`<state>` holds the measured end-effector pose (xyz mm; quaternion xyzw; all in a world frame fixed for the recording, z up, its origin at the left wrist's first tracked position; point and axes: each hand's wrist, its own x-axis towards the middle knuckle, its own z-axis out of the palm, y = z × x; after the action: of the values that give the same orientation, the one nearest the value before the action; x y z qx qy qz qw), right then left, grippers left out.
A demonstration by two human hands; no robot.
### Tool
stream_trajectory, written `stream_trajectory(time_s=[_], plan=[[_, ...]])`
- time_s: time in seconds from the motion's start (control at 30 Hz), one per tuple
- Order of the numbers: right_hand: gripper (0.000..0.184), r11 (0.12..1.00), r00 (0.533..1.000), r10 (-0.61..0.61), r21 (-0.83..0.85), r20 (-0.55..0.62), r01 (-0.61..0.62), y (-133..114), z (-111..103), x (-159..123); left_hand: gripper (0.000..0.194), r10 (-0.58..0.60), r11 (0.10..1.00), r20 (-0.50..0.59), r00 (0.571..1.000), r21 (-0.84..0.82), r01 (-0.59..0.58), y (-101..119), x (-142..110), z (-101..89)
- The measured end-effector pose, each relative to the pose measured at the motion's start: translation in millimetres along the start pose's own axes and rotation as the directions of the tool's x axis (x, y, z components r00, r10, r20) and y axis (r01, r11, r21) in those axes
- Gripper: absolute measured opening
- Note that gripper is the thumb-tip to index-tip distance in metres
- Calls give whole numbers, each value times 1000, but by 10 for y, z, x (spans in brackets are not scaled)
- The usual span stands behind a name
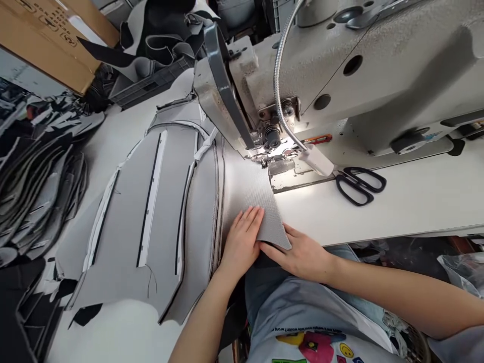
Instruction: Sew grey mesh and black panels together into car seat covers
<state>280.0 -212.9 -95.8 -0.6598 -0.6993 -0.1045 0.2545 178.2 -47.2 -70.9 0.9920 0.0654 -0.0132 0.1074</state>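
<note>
A light grey fabric panel [270,219] runs from under the sewing machine's needle area [264,162] toward my body. My left hand [244,239] lies flat on the panel, fingers stretched out and side by side. At the panel's near corner, my right hand [304,256] grips the edge, its fingers partly hidden by the cloth. To the left, joined to or lying against this panel, spreads a large sewn grey cover [132,217] with white strips and dark seam edges. I cannot tell where the panel and cover meet.
Black-handled scissors [359,185] lie right of the lamp head [316,160]. An orange cutter [318,139] rests behind it. Stacked fabric pieces [49,196] fill the left side. A grey crate [151,83] with dark cloth and a cardboard box [49,38] stand behind.
</note>
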Motion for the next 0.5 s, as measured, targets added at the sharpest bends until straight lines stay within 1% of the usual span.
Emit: stream_trajectory(time_s=[0.1, 0.23, 0.33, 0.5], plan=[[18, 1000, 999, -14, -26, 35, 15, 10, -5, 13, 69, -15, 1000, 0, 1000, -15, 15, 29, 140, 8], [20, 998, 999, -31, -57, 34, 33, 21, -20, 26, 68, 24, 997, 79, 997, -70, -19, 25, 207, -62], [21, 998, 998, -35, -56, 56, 38, 50, -54, 43, 63, 43, 999, 114, 992, -30, -40, 21, 239, -106], [20, 997, 986, -58, -32, 157, 64, 188, -138, 93, 62, 30, 997, 119, 992, 65, -38, -8, 376, -110]])
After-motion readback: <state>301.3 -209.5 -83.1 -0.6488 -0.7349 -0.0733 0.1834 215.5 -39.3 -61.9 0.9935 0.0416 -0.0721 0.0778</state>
